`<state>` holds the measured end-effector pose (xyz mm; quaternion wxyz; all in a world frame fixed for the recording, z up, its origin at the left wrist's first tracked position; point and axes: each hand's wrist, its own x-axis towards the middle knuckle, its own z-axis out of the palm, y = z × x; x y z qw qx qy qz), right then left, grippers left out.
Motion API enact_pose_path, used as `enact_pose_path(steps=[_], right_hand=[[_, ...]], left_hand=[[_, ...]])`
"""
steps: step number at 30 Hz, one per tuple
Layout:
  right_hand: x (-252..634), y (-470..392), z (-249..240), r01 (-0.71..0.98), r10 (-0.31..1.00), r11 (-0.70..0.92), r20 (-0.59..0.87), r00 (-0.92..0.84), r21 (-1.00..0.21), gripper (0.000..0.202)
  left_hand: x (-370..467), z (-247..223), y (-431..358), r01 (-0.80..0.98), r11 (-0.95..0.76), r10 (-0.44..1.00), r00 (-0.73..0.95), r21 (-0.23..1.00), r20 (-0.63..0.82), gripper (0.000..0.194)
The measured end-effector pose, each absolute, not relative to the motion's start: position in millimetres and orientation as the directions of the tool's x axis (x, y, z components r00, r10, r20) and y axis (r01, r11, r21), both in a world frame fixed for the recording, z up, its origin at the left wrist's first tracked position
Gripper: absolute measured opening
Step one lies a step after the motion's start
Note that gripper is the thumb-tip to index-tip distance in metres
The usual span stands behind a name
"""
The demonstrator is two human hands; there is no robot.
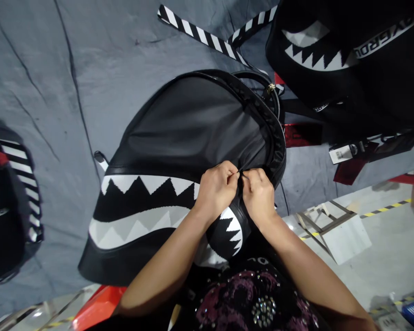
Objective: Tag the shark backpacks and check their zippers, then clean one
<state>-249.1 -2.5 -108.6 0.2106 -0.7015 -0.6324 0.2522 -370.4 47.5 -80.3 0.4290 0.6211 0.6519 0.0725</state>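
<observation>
A black backpack (179, 133) with a white-and-grey shark-mouth print lies in front of me, its large zipped top open so that dark lining shows. My left hand (218, 187) is closed in a pinch on the backpack's black fabric near the lower right end of the opening. Close beside it, fingertips almost meeting, my right hand (258, 192) pinches the same edge. The exact bit between the fingers is small and partly hidden. A gold-coloured fitting (270, 88) sits by the carry handle at the upper right of the bag.
Grey cloth (100, 59) covers the table. Another black shark-print backpack (313, 87) lies at upper right, near striped straps (207, 39) and a white tag (341, 154). At left is a black bag (2, 234). Beyond the edge stands a stool (345, 234); below is something red (98, 305).
</observation>
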Motion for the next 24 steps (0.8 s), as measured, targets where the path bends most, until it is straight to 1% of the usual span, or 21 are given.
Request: enact_pose_path(steps=[3, 6, 12, 16, 21, 24], right_hand=[[-247.7, -0.5, -110.7, 0.728, 0.991, -0.133, -0.077, 0.111, -0.673, 0.017], [-246.8, 2.4, -111.0, 0.688, 0.984, -0.174, -0.097, 0.15, -0.705, 0.014], [-243.7, 11.1, -107.0, 0.657, 0.972, -0.233, -0.16, 0.17, -0.717, 0.011], [-238.1, 18.8, -110.2, 0.584, 0.958, -0.286, -0.213, 0.192, -0.76, 0.007], [-232.7, 25.9, -113.6, 0.569, 0.955, -0.296, -0.225, 0.193, -0.767, 0.007], [-230.7, 27.6, -112.4, 0.511, 0.943, -0.332, -0.261, 0.208, -0.793, 0.006]], left_hand=[[-371.7, -81.8, 47.6, 0.746, 0.206, 0.878, 0.145, 0.633, -0.456, 0.007], [-372.3, -82.9, 47.9, 0.745, 0.199, 0.882, 0.147, 0.637, -0.448, 0.007], [-372.6, -84.2, 47.8, 0.734, 0.202, 0.884, 0.15, 0.649, -0.443, 0.008], [-373.0, -84.3, 47.1, 0.712, 0.199, 0.889, 0.158, 0.673, -0.43, 0.007], [-372.8, -84.2, 46.6, 0.668, 0.227, 0.89, 0.152, 0.708, -0.429, 0.008], [-372.7, -84.2, 47.0, 0.655, 0.241, 0.89, 0.146, 0.717, -0.432, 0.008]])
